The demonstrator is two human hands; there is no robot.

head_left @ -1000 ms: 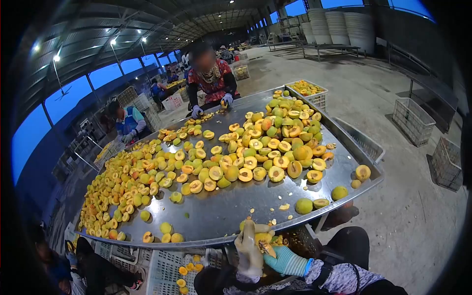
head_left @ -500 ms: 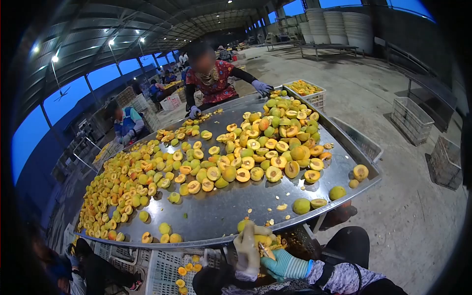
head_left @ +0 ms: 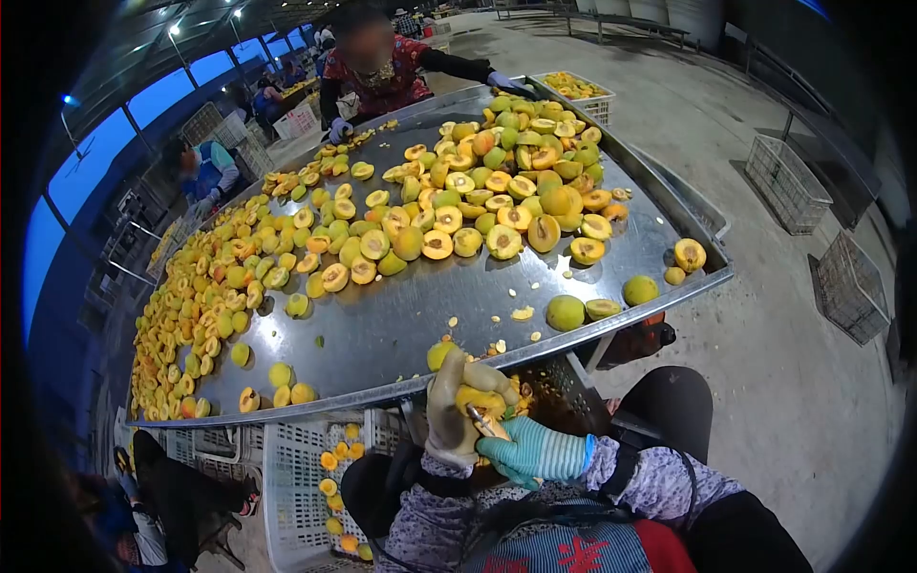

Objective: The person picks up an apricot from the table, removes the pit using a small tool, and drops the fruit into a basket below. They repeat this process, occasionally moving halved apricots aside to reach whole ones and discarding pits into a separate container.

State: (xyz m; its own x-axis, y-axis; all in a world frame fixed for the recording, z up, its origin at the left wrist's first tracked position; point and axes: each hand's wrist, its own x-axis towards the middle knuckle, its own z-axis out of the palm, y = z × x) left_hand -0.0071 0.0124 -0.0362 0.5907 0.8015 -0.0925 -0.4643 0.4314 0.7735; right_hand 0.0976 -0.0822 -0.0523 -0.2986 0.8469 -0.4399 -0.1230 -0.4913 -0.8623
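Though near, fruit (head_left: 503,242) beyond table rim (head_left: 363,392)

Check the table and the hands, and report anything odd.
Small scraps lie scattered on the metal table towards its near edge, apart from the heaped fruit, like spilled debris. Oddly too, the left hand is gloved in plain cream, the right hand in striped teal.

Here, the camera sits on the head of the worker (head_left: 573,544), looking forward and down across the metal table (head_left: 382,334). The left hand (head_left: 449,411) and right hand (head_left: 535,449) lie close below the lens, at lower centre; the table spans the middle distance; the person in red (head_left: 403,81) and concrete floor (head_left: 669,115) recede beyond. The wide lens bows straight edges.
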